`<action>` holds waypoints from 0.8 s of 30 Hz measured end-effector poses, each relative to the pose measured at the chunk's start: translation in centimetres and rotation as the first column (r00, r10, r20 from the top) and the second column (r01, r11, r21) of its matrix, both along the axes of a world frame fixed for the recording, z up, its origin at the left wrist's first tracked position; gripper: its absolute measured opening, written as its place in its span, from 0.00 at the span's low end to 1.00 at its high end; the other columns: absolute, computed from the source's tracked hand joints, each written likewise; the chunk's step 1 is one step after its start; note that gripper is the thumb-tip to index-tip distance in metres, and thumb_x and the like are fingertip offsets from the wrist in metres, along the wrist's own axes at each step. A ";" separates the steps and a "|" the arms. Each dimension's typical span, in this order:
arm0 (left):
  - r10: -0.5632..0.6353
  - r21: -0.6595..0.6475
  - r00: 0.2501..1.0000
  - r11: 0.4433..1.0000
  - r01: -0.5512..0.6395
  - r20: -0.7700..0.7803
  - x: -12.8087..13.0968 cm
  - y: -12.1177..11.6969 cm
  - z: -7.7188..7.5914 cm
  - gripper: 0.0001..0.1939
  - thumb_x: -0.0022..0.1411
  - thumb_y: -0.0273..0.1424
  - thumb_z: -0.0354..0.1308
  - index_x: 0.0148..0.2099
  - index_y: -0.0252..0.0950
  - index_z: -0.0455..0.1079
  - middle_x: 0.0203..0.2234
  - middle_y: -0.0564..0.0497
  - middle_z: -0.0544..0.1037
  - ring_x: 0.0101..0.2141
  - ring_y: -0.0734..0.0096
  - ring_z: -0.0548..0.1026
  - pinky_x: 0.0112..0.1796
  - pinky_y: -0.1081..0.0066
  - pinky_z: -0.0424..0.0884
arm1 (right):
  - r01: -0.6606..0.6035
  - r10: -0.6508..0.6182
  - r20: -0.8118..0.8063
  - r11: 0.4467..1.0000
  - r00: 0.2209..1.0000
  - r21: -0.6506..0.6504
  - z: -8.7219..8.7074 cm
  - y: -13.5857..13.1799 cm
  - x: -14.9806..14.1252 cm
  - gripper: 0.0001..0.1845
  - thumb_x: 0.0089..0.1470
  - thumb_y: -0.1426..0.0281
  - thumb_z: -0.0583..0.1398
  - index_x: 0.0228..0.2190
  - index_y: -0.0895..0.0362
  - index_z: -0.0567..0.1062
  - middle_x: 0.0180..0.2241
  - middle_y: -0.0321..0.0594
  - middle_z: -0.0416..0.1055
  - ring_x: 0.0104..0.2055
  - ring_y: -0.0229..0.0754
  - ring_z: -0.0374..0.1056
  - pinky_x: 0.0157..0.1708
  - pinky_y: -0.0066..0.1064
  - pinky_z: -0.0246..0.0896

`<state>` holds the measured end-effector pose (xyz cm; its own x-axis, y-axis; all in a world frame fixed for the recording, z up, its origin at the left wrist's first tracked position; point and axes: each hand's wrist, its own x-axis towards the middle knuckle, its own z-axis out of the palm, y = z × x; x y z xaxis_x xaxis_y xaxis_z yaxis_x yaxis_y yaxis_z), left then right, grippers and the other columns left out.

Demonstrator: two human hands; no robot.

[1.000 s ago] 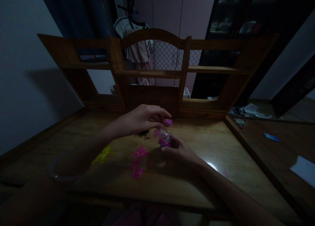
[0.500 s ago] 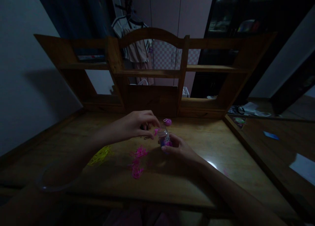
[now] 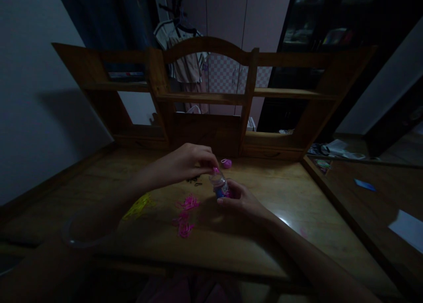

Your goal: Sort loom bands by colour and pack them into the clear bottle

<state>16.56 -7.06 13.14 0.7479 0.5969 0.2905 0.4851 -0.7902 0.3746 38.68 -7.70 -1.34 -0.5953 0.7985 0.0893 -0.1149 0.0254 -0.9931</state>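
My right hand is closed round a small clear bottle partly filled with pink and blue bands, tilted above the wooden desk. My left hand pinches something pink at the bottle's mouth; I cannot make out what. A pink cap lies just behind the bottle. Loose pink bands and yellow bands are scattered on the desk to the left, with a few dark bands under my left hand.
A wooden hutch with shelves stands at the back of the desk. A clear ring-shaped lid lies near the front left edge. Papers and small items sit on the side surface at right. The room is dim.
My left hand dipped toward the desk, then came back to the bottle's mouth with a pink bit in its fingertips. The right hand kept hold of the bottle.
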 end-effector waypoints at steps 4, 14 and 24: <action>-0.038 -0.017 0.999 0.999 0.038 -0.012 0.5 -0.3 -0.2 0.08 0.65 0.28 0.57 0.43 0.37 0.77 0.36 0.50 0.79 0.36 0.73 0.77 0.37 0.76 0.69 | 0.017 -0.018 0.024 1.000 1.000 0.026 -0.4 0.2 0.1 0.25 0.47 0.63 0.70 0.46 0.53 0.73 0.43 0.38 0.71 0.44 0.42 0.67 0.44 0.34 0.63; 0.256 0.105 0.948 0.954 -0.279 0.190 -1.6 -3.6 -1.1 0.10 0.67 0.35 0.55 0.46 0.39 0.76 0.40 0.51 0.79 0.41 0.69 0.76 0.43 0.72 0.70 | 0.091 -0.086 -0.048 0.991 0.995 0.099 0.6 0.7 1.1 0.22 0.55 0.62 0.64 0.51 0.50 0.69 0.54 0.44 0.70 0.56 0.48 0.66 0.55 0.45 0.62; 0.318 -0.296 0.948 0.908 -0.298 0.023 -7.5 -7.0 -11.4 0.15 0.66 0.38 0.55 0.53 0.45 0.71 0.53 0.49 0.72 0.54 0.62 0.68 0.56 0.63 0.64 | 0.099 -0.151 0.162 0.951 0.975 0.292 2.6 1.5 3.5 0.22 0.52 0.63 0.66 0.49 0.51 0.73 0.51 0.44 0.72 0.52 0.50 0.69 0.52 0.45 0.64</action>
